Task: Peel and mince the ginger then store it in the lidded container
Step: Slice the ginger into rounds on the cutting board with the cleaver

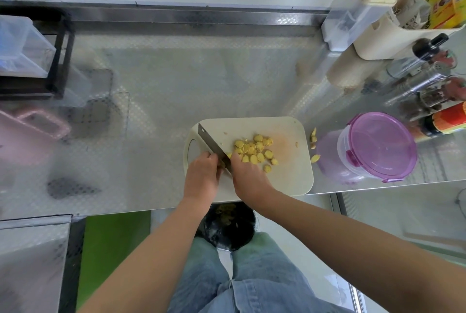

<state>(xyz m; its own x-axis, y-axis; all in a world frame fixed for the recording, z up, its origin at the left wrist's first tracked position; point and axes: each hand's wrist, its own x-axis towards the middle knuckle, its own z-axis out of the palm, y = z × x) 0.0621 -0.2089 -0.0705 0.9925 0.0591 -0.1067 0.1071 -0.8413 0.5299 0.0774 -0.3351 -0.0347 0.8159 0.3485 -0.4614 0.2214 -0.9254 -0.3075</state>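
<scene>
The steel bench (151, 111) carries a cream cutting board (285, 174) at its near edge. The lidded container (378, 146), purple lid on, stands just right of the board. The cleaver (210, 142) stands edge-down on the board's left part. The right grip (248, 176) is curled round its handle. The left grip (201, 174) is curled over a mostly hidden ginger piece (223, 162). Yellow ginger slices (253, 150) lie heaped right of the blade
</scene>
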